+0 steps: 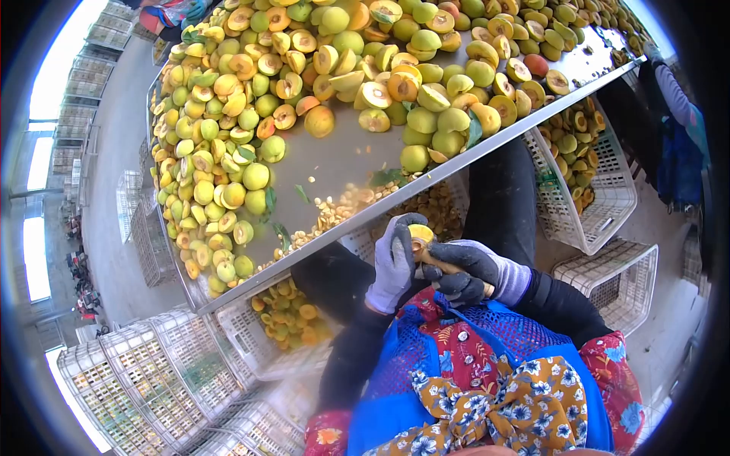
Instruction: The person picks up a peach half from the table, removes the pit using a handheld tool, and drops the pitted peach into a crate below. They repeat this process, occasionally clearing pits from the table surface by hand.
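In front of my chest, my left hand (pixel 391 264), in a grey-and-lilac glove, is closed around a yellow peach half (pixel 420 233), its cut side showing. My right hand (pixel 473 272), gloved alike, grips a wooden-handled tool (pixel 454 269) whose working end meets the fruit; its exact shape is hidden by my fingers. Just beyond my hands runs the rim of a metal sorting table (pixel 411 186), heaped with yellow-green peach halves (pixel 228 114). Pale loose pits (pixel 334 209) lie along the table's near edge.
Plastic crates of fruit stand under the table, one right (pixel 578 175) and one left (pixel 266 334). An empty-looking crate (pixel 616 281) sits right; more crates (pixel 152 372) are lower left. Other people work at the right, one sleeve (pixel 677 91) visible, and at the far top left (pixel 171 15).
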`<state>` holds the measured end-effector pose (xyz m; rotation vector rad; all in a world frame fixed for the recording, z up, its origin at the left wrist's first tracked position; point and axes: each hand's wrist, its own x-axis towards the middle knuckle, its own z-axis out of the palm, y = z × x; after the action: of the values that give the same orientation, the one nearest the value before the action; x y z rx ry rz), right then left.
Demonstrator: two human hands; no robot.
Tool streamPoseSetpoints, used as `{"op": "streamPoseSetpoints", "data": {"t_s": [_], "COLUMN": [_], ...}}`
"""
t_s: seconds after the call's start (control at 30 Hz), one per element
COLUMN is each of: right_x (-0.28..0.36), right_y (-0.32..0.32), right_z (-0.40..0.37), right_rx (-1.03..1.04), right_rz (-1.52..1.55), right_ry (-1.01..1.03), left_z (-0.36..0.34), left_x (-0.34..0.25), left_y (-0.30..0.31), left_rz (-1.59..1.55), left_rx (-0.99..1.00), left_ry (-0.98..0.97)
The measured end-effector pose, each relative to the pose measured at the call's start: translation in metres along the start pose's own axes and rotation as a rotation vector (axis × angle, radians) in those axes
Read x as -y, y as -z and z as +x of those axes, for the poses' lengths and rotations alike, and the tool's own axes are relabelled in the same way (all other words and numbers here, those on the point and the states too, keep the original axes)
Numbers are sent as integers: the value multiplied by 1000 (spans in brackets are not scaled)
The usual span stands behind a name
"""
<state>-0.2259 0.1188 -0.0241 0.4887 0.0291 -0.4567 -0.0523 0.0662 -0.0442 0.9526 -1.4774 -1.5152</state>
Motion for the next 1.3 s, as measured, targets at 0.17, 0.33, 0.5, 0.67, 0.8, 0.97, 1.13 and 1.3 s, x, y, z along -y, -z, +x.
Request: {"op": "streamPoseSetpoints", "data": {"t_s": [0.17, 0.33, 0.5, 0.67, 0.8, 0.97, 1.13, 1.3], "right_x": [-4, -3, 11, 13, 20, 32, 26, 12], "right_y": [13, -10, -4, -6, -2, 2, -15, -23], "right_z": [2, -15, -19, -14, -24, -26, -11, -14], "right_rx": [232, -55, -354, -474, -521, -594, -629, -671], "right_rz": [90, -328, -622, -680, -757, -893, -1274, -1282], "right_ry": [-38, 143, 289, 333, 427, 443, 405, 372], "left_z": [0, -5, -25, -9, -25, -88, 58, 211], "left_x": [-11, -8, -44, -9, -55, -77, -70, 11], "left_y": [-12, -1, 43, 21, 59, 167, 155, 134], "left_rz": [-213, -69, -47, 149, 536, 1809, 1474, 1313], "left_rx": [12, -311, -376, -370, -460, -278, -255, 50], "left_ry": [150, 133, 485, 281, 465, 655, 143, 54]}}
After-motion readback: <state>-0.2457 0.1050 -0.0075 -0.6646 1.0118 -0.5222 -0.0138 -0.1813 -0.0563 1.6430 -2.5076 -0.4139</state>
